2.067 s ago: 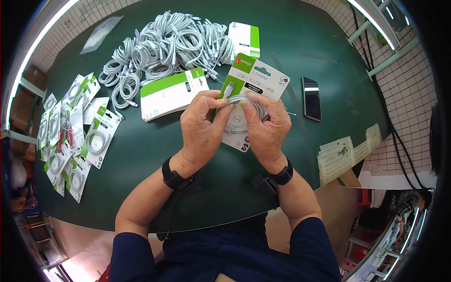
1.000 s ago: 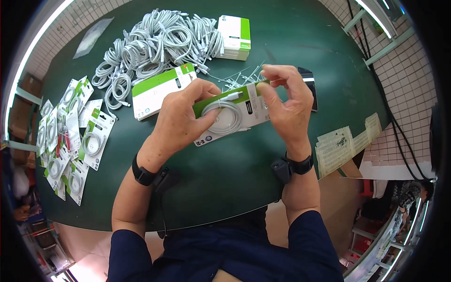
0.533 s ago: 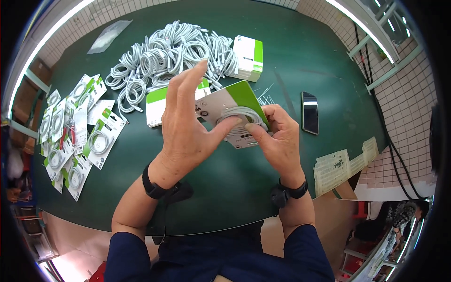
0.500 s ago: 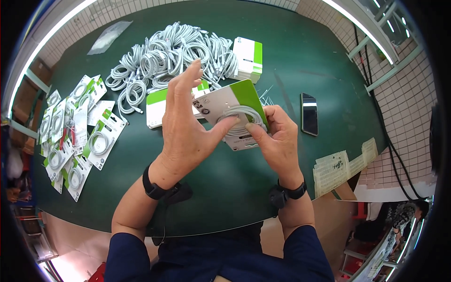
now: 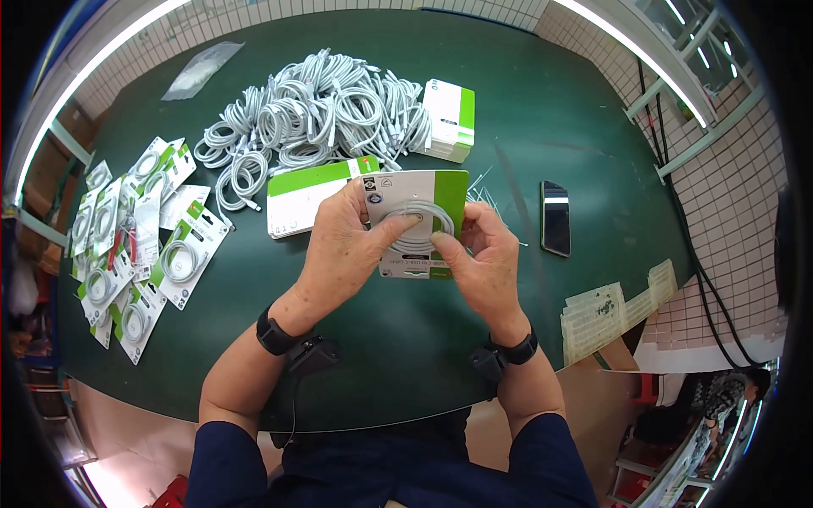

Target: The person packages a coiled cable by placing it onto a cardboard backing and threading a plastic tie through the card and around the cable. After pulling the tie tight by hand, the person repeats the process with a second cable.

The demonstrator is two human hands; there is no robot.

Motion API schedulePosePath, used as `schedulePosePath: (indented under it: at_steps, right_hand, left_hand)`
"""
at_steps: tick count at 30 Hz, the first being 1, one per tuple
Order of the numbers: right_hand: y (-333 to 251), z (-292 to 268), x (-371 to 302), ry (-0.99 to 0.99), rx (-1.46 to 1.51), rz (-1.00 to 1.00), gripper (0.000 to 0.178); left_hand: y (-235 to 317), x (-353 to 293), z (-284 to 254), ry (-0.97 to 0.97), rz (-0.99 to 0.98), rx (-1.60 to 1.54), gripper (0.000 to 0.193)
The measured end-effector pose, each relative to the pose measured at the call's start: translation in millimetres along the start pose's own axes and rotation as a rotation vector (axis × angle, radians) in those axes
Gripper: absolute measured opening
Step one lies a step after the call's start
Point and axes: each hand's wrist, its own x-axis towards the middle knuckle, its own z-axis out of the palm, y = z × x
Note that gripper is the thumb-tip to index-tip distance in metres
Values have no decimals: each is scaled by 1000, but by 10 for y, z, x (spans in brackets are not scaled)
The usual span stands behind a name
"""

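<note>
Between my hands, above the table, is a white and green packaging card point(image 5: 406, 184) with a coiled white cable point(image 5: 414, 246) lying against its face. My left hand point(image 5: 345, 237) is closed on the card's left side, its thumb pressing inside the coil. On the right edge, my right hand point(image 5: 483, 262) pinches card and coil, thumb on the cable. The fingers behind the card are partly hidden. Just beyond lies a stack of flat white and green cards point(image 5: 292, 203), and thin white ties point(image 5: 487, 196) are scattered to its right.
A big heap of coiled white cables point(image 5: 326, 110) fills the far middle. Another card stack point(image 5: 449, 123) stands right of it. Carded cables point(image 5: 180, 261) pile up at left, with red-handled pliers point(image 5: 132, 241) among them. A phone point(image 5: 555, 218) and taped paper point(image 5: 597, 313) lie right.
My left hand has closed from spread fingers onto the card's left side. The card has turned from tilted to nearly upright and shifted slightly left, with my right hand still holding it.
</note>
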Motion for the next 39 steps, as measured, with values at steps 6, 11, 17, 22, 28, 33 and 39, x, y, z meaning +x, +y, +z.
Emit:
schedulePosePath:
  at_steps: [6, 11, 17, 22, 28, 33, 39]
  right_hand:
    - [10, -95, 20, 90, -166, -158, 27]
    - [1, -82, 51, 54, 100, -24, 25]
    - [9, -121, 38, 42, 128, 42, 23]
    - [63, -145, 47, 22, 165, 74, 22]
    - [66, -183, 99, -29, 116, 46, 20]
    - [87, -595, 242, 138, -87, 53, 15]
    - [356, -765, 251, -73, -784, 78, 11]
  left_hand:
    - [51, -7, 35, -120, -164, -38, 25]
    - [-21, 21, 34, -170, -138, -115, 23]
    - [32, 4, 95, -199, -175, -214, 23]
    - [2, -28, 138, -179, -200, -169, 24]
    - [-28, -8, 8, -192, -241, -123, 27]
    - [176, 102, -187, -60, -132, -259, 31]
    - [367, 162, -408, 85, -12, -272, 39]
